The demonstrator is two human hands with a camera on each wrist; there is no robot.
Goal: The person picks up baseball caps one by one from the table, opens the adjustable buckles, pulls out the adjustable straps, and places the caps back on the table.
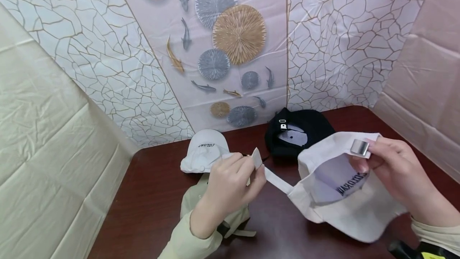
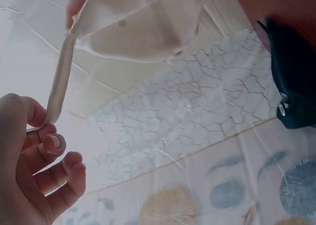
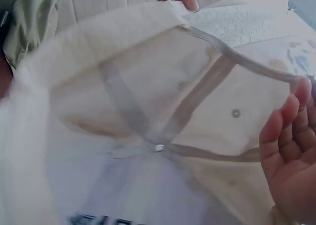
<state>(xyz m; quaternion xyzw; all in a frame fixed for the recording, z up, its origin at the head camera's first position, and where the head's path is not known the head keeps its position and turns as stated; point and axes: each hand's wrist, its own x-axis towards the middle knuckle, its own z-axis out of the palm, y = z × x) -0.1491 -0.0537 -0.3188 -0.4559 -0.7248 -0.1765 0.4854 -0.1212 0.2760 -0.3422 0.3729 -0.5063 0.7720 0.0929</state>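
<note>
An off-white baseball cap [image 1: 353,221] is held up between both hands, its inside turned toward the head camera and dark lettering showing there. My left hand [image 1: 228,179] pinches the free end of its back strap [image 1: 278,180] between thumb and fingers, drawing the strap out straight. At the other side of the back opening, my right hand [image 1: 400,173] pinches the cap's edge right beside a silver metal buckle [image 1: 359,147]. The right wrist view looks into the crown, with taped seams [image 3: 202,86] and eyelets visible. In the left wrist view the strap [image 2: 60,81] runs from fingers to cap.
A white cap [image 1: 206,147] with dark lettering sits on the dark red table [image 1: 133,207] beyond my left hand. Partly hidden under the left forearm lies a khaki cap [image 1: 192,197]. A black cap [image 1: 316,125] stands at the back right, near the patterned cloth wall [image 1: 248,91].
</note>
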